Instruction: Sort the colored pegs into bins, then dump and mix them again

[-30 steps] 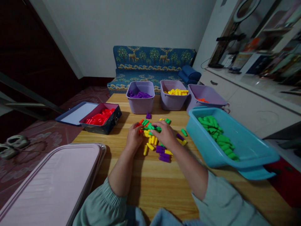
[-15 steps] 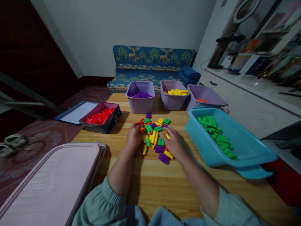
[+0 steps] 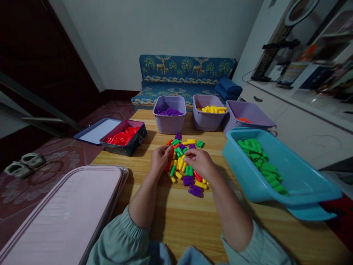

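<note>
A loose heap of small finger-shaped plastic pieces in yellow, green, purple, red and orange lies on the wooden table. At its left edge is my left hand (image 3: 160,161), thumb and fingertips pinched together close to some red pieces (image 3: 167,167). Over the heap's right side is my right hand (image 3: 200,161), its thumb and forefinger pinched beside the yellow pieces (image 3: 180,163). Whatever either pinch holds is too small to make out. Purple pieces (image 3: 195,190) and green pieces (image 3: 189,170) lie below and beside my right hand.
Behind the heap stand lilac bins with purple pieces (image 3: 168,112), yellow pieces (image 3: 213,109) and orange pieces (image 3: 243,120). A turquoise tub (image 3: 300,176) with green pieces is on the right. An open tin (image 3: 129,147) holds red pieces at left, beyond a pink lid (image 3: 74,206).
My right hand has moved left over the heap, its fingers drawn together. My left hand's fingertips have closed. Some yellow pieces at the lower left have shifted, and the view has turned slightly left.
</note>
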Demonstrator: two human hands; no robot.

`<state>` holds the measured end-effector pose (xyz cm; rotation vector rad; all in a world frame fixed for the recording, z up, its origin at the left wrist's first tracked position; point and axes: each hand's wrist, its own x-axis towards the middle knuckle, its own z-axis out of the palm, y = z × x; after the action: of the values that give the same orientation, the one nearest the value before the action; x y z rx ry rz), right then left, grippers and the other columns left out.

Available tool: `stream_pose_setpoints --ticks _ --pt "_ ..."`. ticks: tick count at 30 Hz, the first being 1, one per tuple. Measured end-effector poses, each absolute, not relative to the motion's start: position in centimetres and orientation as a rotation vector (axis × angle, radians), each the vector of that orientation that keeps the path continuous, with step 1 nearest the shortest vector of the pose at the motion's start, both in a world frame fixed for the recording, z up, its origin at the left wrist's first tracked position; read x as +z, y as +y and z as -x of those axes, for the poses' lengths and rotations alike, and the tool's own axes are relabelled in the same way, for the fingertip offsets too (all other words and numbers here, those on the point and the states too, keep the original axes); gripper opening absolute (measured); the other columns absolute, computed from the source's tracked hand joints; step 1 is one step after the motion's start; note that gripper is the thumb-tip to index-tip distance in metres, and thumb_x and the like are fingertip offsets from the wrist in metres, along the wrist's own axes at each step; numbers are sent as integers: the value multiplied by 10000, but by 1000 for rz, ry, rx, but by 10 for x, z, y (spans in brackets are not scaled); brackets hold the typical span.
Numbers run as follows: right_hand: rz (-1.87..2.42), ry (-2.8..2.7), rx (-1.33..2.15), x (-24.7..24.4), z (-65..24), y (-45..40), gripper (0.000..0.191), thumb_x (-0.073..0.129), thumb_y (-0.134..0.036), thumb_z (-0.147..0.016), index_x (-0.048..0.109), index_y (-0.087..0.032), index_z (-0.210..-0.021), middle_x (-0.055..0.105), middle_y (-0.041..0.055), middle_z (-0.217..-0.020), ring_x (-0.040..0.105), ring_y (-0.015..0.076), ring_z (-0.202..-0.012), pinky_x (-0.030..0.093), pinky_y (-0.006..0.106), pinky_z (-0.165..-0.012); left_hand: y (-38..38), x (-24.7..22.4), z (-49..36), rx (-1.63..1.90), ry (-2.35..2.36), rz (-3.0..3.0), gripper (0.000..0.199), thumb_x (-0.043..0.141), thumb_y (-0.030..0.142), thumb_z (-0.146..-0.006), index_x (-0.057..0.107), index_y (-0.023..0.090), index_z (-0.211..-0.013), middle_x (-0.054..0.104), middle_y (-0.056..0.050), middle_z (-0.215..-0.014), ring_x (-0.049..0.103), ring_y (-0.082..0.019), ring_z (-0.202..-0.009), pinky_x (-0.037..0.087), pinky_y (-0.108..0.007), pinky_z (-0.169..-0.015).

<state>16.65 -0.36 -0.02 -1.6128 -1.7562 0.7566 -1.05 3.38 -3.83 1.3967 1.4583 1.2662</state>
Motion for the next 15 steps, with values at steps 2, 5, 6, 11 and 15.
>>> stream_pose_setpoints --ticks 2,5,6,11,15 --pt "1666 -1828 728 6 -171 -7 182 697 -243 -747 740 -185 -914 748 45 -857 682 192 -779 505 285 -703 33 -34 9 1313 1263 -1058 399 591 478 -845 726 110 -917 734 -122 -869 689 -234 -795 546 -324 -703" --pt "1705 -1864 706 11 -172 -9 159 688 -247 -758 743 -190 -897 748 40 -848 679 186 -776 498 277 -700 32 -28 13 1348 965 -718 476 517 541 -881 696 112 -981 711 -174 -1098 672 -249 -1033 547 -346 -830" --pt "1706 -1862 703 11 -171 -9 162 678 -244 -768 740 -192 -907 748 38 -855 679 182 -776 500 273 -704 33 -26 16 1347 903 -673 493 480 550 -895 686 119 -1015 692 -181 -1156 652 -252 -1094 542 -364 -866" --pt "1773 -1928 386 8 -173 -8 277 620 -247 -836 699 -201 -1098 699 73 -1162 627 214 -1075 459 320 -950 34 -24 29 1486 1293 -1035 478 483 480 -882 663 126 -1149 659 -184 -1231 606 -288 -1177 476 -452 -991" --pt "2132 -1946 208 2 -182 -8 577 535 -389 -913 460 -127 -1421 480 164 -1459 339 330 -1404 236 528 -1136 29 -26 25 1084 2022 -1814 515 547 322 -848 588 127 -1322 544 -191 -1393 388 -343 -1385 289 -504 -1138"
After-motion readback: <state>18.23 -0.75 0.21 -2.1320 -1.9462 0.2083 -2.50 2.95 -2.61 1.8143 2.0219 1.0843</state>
